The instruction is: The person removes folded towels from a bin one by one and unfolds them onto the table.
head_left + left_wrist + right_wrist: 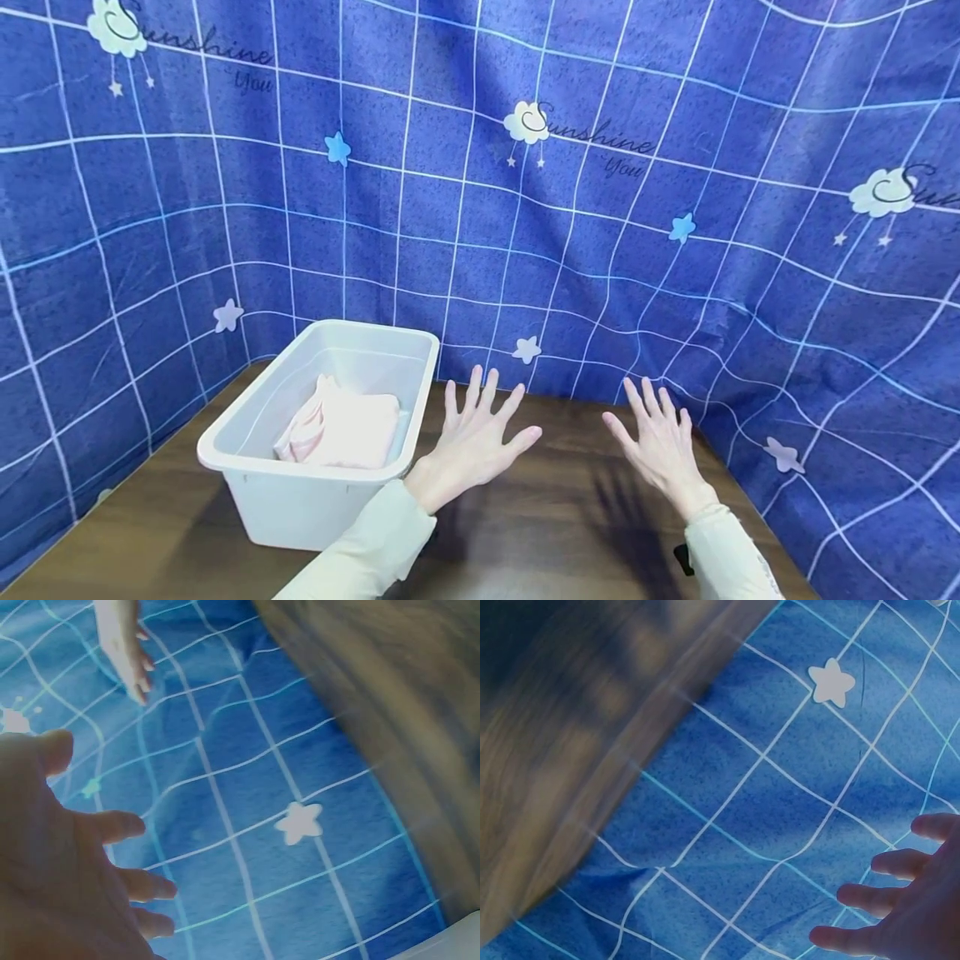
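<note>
The left hand (474,433) and right hand (662,446) hold nothing, each grip spread, fingers fanned above the brown counter (540,533). The pale pink cloth (362,429) lies inside the white tub (300,508), left of both hands, rumpled at its left. Handling it neatly probably calls for supporting it from beneath with both palms, keeping loose folds gathered.

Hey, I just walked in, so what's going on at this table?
A person's left hand and right hand are held out over the table, both spread open and empty, so nothing is being handled at this moment. A white tub stands on the table just left of the left hand, with pale pink cloth inside it. A blue curtain hangs behind.
</note>
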`<control>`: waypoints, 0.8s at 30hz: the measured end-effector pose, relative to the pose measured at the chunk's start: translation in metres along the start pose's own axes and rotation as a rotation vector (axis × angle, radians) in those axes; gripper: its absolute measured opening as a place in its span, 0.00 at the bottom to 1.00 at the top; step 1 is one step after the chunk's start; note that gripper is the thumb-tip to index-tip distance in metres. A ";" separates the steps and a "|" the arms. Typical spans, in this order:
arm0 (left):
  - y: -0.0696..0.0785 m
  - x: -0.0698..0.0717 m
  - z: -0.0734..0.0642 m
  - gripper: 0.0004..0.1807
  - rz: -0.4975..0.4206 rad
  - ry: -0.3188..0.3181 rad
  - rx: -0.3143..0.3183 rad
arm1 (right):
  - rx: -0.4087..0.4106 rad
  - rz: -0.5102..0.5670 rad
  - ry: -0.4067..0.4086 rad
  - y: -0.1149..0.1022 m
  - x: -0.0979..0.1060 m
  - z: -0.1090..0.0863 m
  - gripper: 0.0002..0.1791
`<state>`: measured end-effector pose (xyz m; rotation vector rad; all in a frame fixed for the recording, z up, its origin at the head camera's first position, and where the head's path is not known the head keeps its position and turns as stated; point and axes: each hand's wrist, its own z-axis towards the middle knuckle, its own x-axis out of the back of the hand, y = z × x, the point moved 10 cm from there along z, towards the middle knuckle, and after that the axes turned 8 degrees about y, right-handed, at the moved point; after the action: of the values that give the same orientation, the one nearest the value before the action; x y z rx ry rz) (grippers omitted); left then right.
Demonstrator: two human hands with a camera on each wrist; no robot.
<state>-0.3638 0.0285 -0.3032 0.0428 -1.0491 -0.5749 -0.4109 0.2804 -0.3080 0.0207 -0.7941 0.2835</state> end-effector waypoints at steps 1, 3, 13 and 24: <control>0.002 0.004 0.000 0.40 0.002 -0.003 -0.001 | -0.002 0.003 -0.003 -0.001 0.000 0.001 0.40; 0.004 0.011 0.000 0.40 0.007 -0.010 -0.001 | -0.005 0.009 -0.006 -0.002 0.000 0.002 0.40; -0.008 0.046 -0.001 0.38 0.034 -0.034 0.050 | 0.017 0.025 0.009 -0.009 0.000 0.010 0.40; -0.044 0.072 -0.005 0.39 0.035 -0.042 0.111 | 0.030 0.032 0.027 -0.013 0.003 0.015 0.39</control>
<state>-0.3520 -0.0442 -0.2614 0.1100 -1.1201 -0.4870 -0.4163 0.2670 -0.2943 0.0326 -0.7643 0.3251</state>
